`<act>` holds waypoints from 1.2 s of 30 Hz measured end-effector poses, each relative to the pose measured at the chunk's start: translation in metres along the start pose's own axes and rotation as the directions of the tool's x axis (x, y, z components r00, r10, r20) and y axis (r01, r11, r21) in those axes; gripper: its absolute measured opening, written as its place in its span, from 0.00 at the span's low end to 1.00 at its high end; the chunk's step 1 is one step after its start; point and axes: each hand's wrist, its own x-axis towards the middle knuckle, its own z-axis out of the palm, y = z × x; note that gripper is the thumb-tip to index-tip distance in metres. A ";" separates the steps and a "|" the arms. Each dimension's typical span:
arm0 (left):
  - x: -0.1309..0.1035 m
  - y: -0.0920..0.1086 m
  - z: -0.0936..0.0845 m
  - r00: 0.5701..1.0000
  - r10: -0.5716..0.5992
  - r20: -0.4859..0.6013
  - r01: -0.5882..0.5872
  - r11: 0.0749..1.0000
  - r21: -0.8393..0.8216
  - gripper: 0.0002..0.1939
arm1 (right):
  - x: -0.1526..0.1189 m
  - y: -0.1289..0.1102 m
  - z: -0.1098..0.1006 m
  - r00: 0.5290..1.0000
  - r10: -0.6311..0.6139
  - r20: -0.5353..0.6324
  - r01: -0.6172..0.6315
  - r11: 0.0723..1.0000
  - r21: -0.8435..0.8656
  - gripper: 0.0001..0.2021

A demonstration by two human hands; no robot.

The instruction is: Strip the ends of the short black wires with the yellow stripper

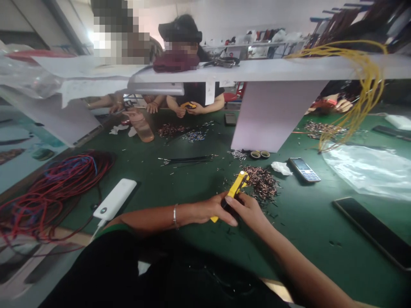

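In the head view, our left grip (212, 209) and right grip (253, 208) both close around a yellow tool (236, 185) over the green counter (180, 188), beside piled short pieces (265, 186). Many seem done; dark strands (189, 160) lie apart, and we cannot tell how much remains.

I can make out a black short-sleeved top (96, 265) at the tabletop's (154, 188) near edge, green trim (116, 227) on its left sleeve, a small white patch (144, 268), and a silver-coloured bracelet (175, 217).
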 end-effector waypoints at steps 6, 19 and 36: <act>0.001 0.008 0.004 0.999 -0.047 -0.005 0.046 0.999 -0.024 0.29 | 0.002 0.001 -0.004 0.999 -0.046 -0.028 0.044 0.997 -0.067 0.23; 0.004 0.001 -0.018 1.000 -0.020 0.024 0.022 0.996 -0.087 0.21 | 0.000 -0.004 -0.003 0.998 -0.046 0.035 0.042 0.994 0.096 0.18; 0.006 0.015 -0.047 0.975 0.008 0.222 0.065 0.945 -0.320 0.30 | -0.005 -0.007 -0.011 0.997 0.057 0.055 -0.066 0.980 0.187 0.17</act>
